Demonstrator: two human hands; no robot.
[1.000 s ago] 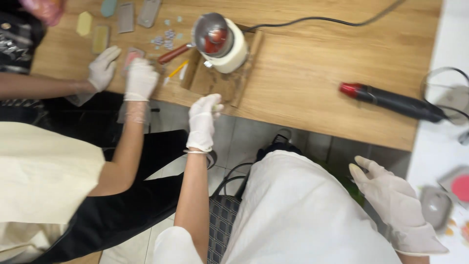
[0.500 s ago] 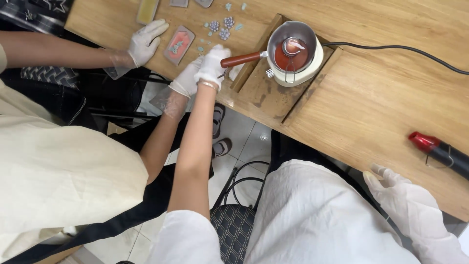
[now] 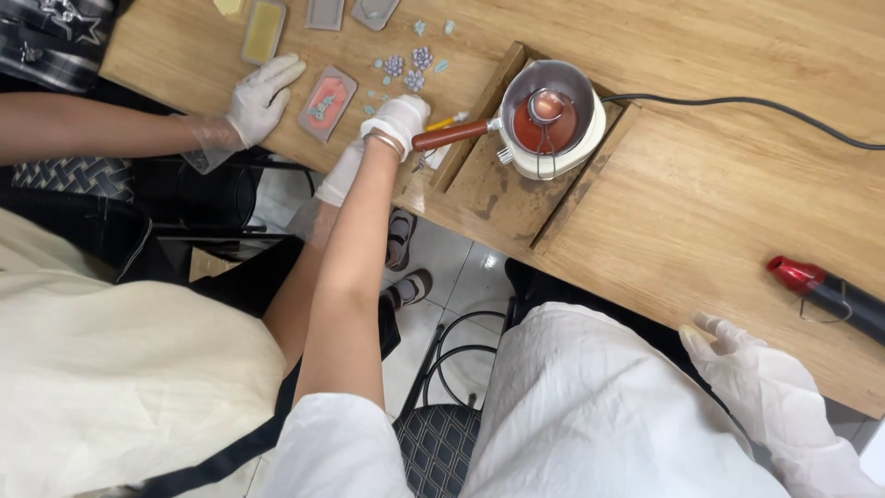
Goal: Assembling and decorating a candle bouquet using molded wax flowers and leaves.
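On the wooden tabletop (image 3: pixel 737 194), the left hand (image 3: pixel 396 118) clamps fingers near the pot handle (image 3: pixel 449 136); the right hand (image 3: pixel 737 355) rests, fingers apart.

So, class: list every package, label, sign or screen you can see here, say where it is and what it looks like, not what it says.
No packages, labels, signs or screens show.
Nearest kind: three small rectangular trays on the wooden table:
a pink tray between a co-worker's gloved hand and the left hand;
a yellow tray, top edge;
a grey tray, beside it.
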